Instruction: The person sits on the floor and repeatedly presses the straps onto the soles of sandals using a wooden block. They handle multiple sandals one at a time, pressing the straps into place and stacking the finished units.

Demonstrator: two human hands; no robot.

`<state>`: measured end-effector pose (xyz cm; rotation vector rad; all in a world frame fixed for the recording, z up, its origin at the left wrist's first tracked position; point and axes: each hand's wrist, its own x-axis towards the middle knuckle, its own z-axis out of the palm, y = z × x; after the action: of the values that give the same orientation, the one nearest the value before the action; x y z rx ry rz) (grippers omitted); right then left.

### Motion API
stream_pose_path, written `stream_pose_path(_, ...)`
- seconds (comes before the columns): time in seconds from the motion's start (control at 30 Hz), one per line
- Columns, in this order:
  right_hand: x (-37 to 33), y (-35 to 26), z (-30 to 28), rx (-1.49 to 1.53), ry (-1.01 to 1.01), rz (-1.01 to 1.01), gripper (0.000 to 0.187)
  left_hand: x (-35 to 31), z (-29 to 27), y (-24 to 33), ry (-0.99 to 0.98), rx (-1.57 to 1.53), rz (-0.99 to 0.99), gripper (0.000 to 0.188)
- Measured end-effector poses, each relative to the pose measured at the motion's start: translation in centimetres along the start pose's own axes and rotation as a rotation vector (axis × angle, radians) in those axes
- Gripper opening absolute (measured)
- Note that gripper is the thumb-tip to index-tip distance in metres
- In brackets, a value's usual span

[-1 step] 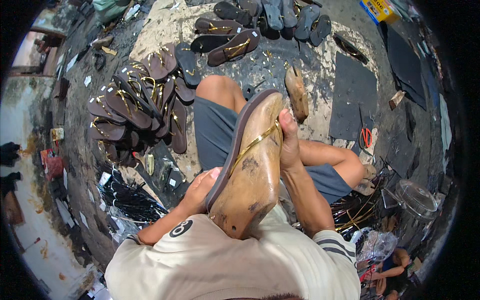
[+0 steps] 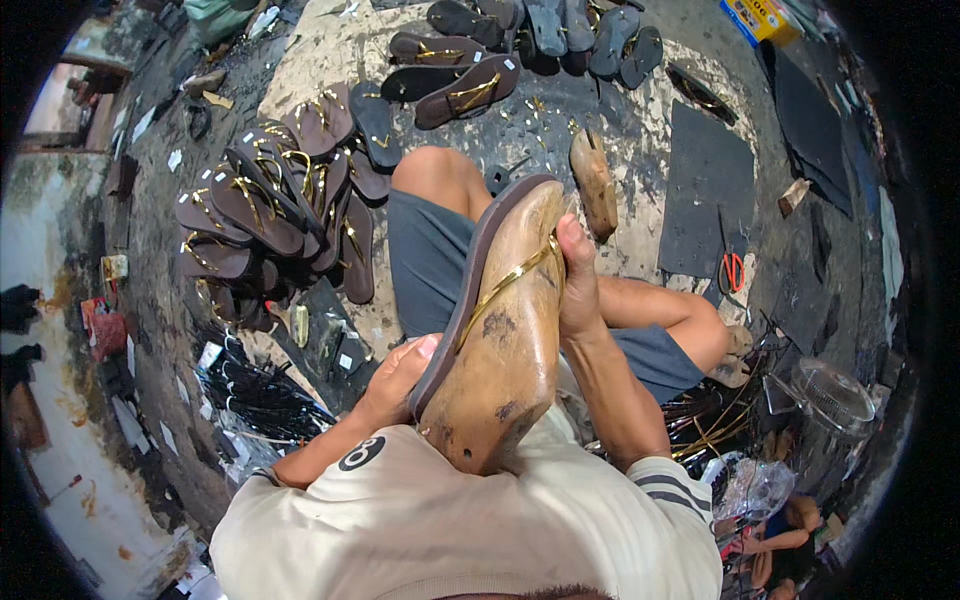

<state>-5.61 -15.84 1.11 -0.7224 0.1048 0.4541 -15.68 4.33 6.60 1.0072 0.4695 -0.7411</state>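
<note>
In front of my chest a wooden shoe last [image 2: 515, 340] is held tilted, its toe end pointing away from me and its heel end against my shirt. A brown sandal sole [image 2: 468, 290] lies along the left side of the last, and a gold strap [image 2: 510, 283] crosses the wood. My right hand [image 2: 578, 275] is closed on the last and the strap near the toe end, thumb showing, other fingers mostly hidden. At the heel end of the sandal, my left hand [image 2: 400, 378] is closed against the sole, its fingertips partly hidden behind it.
A second wooden last [image 2: 595, 185] lies beyond my right hand. Finished-looking sandals [image 2: 265, 205] with gold straps are heaped at left. Orange-handled scissors [image 2: 732, 272] rest by a dark sheet [image 2: 708, 190]. Black strap bundles [image 2: 260, 395] lie left of me; a fan [image 2: 832, 392] stands right.
</note>
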Motion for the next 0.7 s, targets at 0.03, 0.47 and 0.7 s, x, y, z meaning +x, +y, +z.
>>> stream_pose_path(0.03,0.0,-0.1,0.0,0.013,0.015,0.018,0.06,-0.1,-0.4,-0.3,0.012,0.025,-0.001,0.048)
stream_pose_path(0.47,0.9,-6.4,3.5,-0.873,0.022,-0.27,0.055,2.5,3.6,7.2,-0.281,0.386,0.521,0.129)
stream_pose_path(0.7,-4.5,3.7,1.7,0.655,-0.503,0.28,0.086,7.7,5.4,9.8,-0.264,-0.213,0.714,0.119)
